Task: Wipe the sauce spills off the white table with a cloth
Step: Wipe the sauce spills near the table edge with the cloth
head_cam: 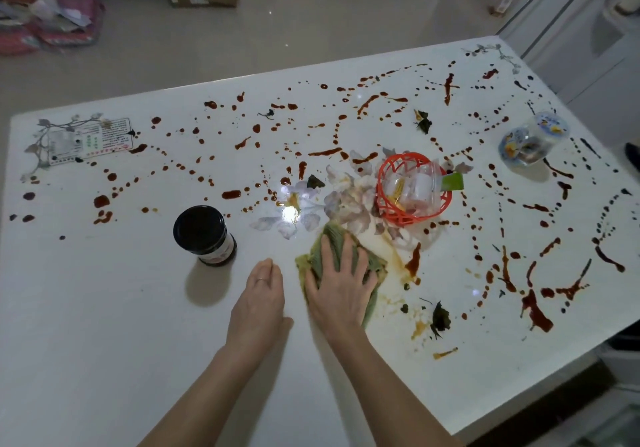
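Head view. The right grip (341, 287) lies flat, fingers straight and spread, pressing the green cloth (334, 238) onto the white counter (104, 325) near its middle; it clasps nothing. The left grip (258, 302) rests flat and unladen just beside it. Judged progress: the near-left area shows no sauce, but sauce spills (535, 313) cover the far and right parts, so most wiping remains. Much of the cloth is hidden under the hand; the red basket's (403, 218) contents are indistinct.
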### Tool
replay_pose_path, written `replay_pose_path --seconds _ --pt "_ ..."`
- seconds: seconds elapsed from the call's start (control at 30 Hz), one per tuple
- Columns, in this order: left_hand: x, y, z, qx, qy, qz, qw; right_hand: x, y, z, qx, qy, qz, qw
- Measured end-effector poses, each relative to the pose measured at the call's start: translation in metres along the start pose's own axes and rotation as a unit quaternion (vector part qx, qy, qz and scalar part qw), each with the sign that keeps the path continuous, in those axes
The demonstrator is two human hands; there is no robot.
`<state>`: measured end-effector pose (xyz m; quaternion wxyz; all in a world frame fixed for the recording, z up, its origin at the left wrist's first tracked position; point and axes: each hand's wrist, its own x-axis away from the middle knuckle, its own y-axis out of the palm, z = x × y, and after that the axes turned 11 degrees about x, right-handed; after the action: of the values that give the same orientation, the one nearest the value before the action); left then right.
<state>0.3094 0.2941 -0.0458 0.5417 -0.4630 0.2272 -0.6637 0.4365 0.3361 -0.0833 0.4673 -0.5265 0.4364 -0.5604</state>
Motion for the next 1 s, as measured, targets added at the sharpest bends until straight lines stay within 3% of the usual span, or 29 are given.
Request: replay_pose_path --seconds 0.2,0.27,0.63,0.8,0.9,1.0 --pt "-0.001 -0.001 0.000 -0.001 -0.004 -0.005 1.000 -0.039 -0.015 0.003 0.034 -0.098 -0.006 0.995" --pt "0.000 -0.001 0.000 0.006 -0.005 -0.005 1.000 -0.049 -0.021 0.008 0.031 -0.090 -0.007 0.995" --pt "0.001 -0.002 0.000 0.009 -0.001 -0.004 1.000 -0.018 -0.007 0.054 -0.004 0.173 0.006 0.985" --pt "0.000 0.000 -0.001 0.007 0.000 -0.004 1.000 0.002 0.000 0.013 -0.002 0.059 0.029 0.998" --pt "0.001 0.000 -0.002 0.008 0.001 -0.008 1.000 -0.004 0.005 0.030 0.016 -0.012 0.039 0.999" --pt "0.001 0.000 -0.004 0.002 0.006 -0.008 1.000 -0.013 0.008 0.052 0.003 0.029 0.039 0.999"
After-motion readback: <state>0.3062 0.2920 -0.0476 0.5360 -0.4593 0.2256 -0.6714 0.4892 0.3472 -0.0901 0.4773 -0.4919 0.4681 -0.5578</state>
